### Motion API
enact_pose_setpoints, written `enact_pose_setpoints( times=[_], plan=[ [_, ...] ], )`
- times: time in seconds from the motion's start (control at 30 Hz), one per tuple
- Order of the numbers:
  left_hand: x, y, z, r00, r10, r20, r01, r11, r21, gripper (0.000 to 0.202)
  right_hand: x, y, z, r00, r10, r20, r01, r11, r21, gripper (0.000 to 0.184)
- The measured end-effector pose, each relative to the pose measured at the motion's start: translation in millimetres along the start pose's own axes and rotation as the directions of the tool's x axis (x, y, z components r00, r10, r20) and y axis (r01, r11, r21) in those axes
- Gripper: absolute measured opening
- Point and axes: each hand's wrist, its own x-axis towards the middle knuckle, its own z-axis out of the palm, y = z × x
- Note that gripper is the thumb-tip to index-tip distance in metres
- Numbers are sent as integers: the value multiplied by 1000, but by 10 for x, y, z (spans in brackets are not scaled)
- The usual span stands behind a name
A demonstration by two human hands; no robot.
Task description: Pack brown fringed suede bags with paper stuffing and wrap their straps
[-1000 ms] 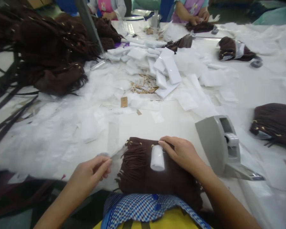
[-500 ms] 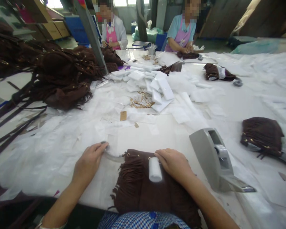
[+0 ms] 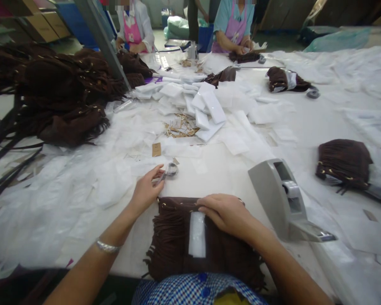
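Observation:
A dark brown fringed suede bag lies flat at the table's near edge in front of me. A white foam wrap sits upright on its front. My right hand presses flat on the bag's top edge, fingers on the wrap's upper end. My left hand reaches past the bag's top left corner and pinches a strip of clear tape over the table.
A grey tape dispenser stands right of the bag. Another wrapped brown bag lies at the right. White foam pieces and paper tags fill the middle. Brown bags are piled at the left. Two people work at the far side.
My left hand moved up and right, lifting the tape strip beyond the bag's top corner. The white wrap now lies flatter under my right hand. The view tilted down slightly.

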Motion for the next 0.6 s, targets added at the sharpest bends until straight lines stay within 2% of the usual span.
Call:
enact_pose_setpoints(
  times=[0.07, 0.17, 0.27, 0.37, 0.43, 0.5, 0.57, 0.6],
  plan=[
    [86, 38, 11, 993, 56, 107, -61, 997, 44, 50, 1, 24, 22, 999, 31, -18, -31, 999, -18, 25],
    [122, 57, -28, 979, 77, 190, -117, 970, 214, 47, 3, 47, 51, 995, 93, -42, -96, 993, -71, 24],
    [120, 140, -107, 979, 117, 170, -168, 930, 327, 49, 17, 54, 64, 993, 106, -43, -109, 989, -96, 23],
    [212, 407, -118, 966, 229, 118, -255, 920, 298, 49, 35, 61, 71, 993, 79, -90, -84, 995, -56, 22],
    [373, 670, -27, 937, 315, 154, -343, 914, 217, 42, 37, 66, 81, 987, 66, -148, -70, 997, -20, 22],
    [627, 932, 155, 878, 419, 231, -458, 876, 151, 33, 26, 68, 98, 981, 58, -186, -60, 998, -6, 23],
    [960, 1133, 399, 818, 504, 279, -563, 802, 201, 27, 9, 66, 118, 978, 55, -201, -58, 998, -12, 24],
    [1142, 1200, 528, 817, 501, 286, -572, 770, 283, 25, -1, 65, 128, 977, 53, -206, -58, 998, -16, 23]
  ],
)
